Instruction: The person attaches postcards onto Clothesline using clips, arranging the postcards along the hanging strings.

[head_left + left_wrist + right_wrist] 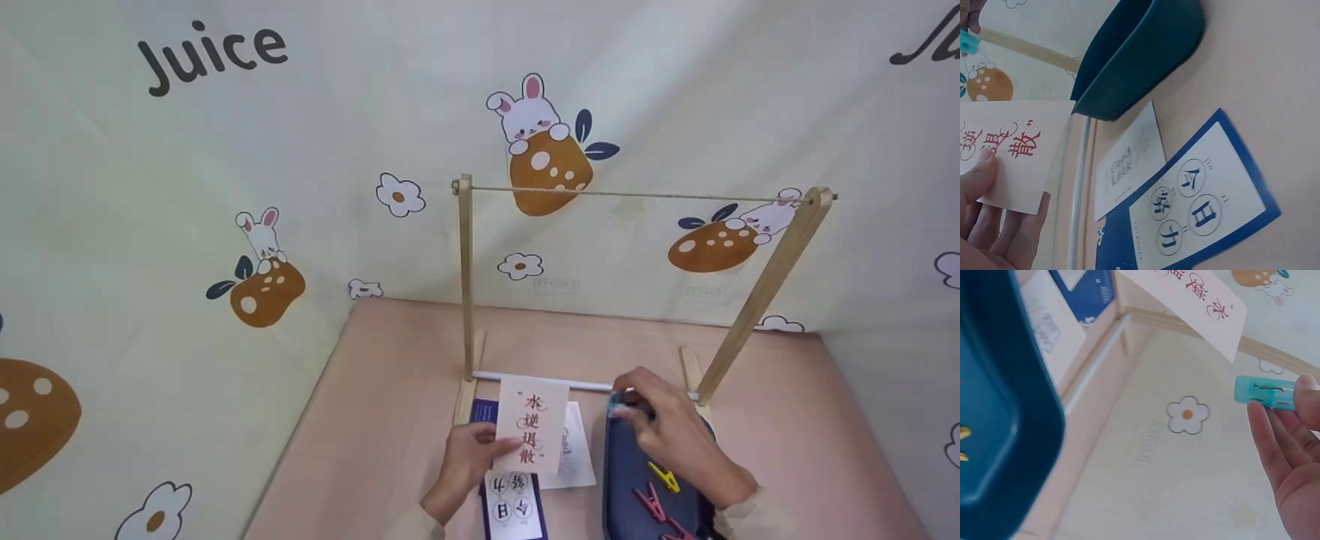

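Note:
A white card with red Chinese characters (551, 427) is pinched between the thumb and fingers of my left hand (466, 459), held above the other cards. My right hand (673, 433) pinches a teal clothespin (1249, 389) over the far end of the dark blue tray (626, 465). In the right wrist view the clothespin lies between thumb and fingertips, apart from the card. Below my left hand lie a blue-bordered card (1249, 169) with circled characters and a white "Good Luck" card (1148, 138), partly overlapped.
Beyond the hands stands a wooden frame (466, 285) with a thin string (637, 196) across its top and a white rod (589, 385) low down. The tray holds a yellow clothespin (664, 477) and pink ones (651, 502). Printed fabric hangs behind the table.

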The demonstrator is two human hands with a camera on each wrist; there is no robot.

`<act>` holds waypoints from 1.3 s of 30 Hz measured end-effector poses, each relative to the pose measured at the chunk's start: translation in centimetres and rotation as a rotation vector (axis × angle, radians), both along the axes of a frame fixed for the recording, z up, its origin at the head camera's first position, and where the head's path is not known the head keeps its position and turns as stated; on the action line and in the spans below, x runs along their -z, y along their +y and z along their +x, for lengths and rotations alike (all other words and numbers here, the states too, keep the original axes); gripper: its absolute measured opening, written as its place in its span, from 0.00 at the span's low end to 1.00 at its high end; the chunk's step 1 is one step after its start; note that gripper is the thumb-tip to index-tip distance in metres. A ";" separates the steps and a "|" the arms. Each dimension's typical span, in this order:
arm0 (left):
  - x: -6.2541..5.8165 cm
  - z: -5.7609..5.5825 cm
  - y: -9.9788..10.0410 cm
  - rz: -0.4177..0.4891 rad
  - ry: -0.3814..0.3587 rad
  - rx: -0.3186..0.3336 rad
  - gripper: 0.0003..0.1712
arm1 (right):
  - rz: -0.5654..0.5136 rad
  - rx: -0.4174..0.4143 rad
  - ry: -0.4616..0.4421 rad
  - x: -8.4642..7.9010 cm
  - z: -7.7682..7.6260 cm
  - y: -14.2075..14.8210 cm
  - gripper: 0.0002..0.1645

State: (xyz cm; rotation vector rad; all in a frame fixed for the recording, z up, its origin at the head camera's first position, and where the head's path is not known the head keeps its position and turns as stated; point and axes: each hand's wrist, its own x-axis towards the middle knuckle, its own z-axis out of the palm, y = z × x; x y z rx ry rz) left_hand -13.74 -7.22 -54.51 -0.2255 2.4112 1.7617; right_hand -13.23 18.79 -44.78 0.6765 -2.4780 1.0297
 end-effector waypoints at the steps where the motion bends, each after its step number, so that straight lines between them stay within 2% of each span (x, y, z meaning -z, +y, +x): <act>1: -0.4 -0.4 -0.2 0.011 0.004 -0.001 0.17 | -0.013 -0.015 -0.025 -0.6 -0.4 0.0 0.19; 4: -1.8 -1.6 -0.6 0.054 0.024 0.003 0.18 | -0.022 -0.042 -0.055 -2.3 -1.5 -0.3 0.17; 7: -3.4 -2.8 -0.9 0.075 0.056 0.006 0.18 | -0.013 -0.052 -0.046 -4.1 -2.7 -0.6 0.15; 13: -6.5 -5.0 -1.4 0.069 0.076 0.006 0.19 | -0.028 -0.078 -0.078 -7.9 -5.3 -1.2 0.12; 18: -8.9 -6.6 -1.8 0.066 0.083 -0.001 0.17 | 0.007 -0.091 -0.032 -10.7 -7.0 -1.9 0.12; 24: -11.4 -8.0 -2.0 0.061 0.087 -0.033 0.18 | 0.014 -0.080 -0.032 -13.9 -8.4 -3.2 0.12; 31: -14.4 -9.8 -2.3 0.072 0.176 -0.076 0.20 | 0.017 -0.068 -0.088 -17.6 -9.7 -5.2 0.10; 39: -16.8 -11.2 -2.2 0.072 0.161 -0.079 0.19 | 0.026 -0.029 -0.084 -21.4 -11.1 -7.1 0.07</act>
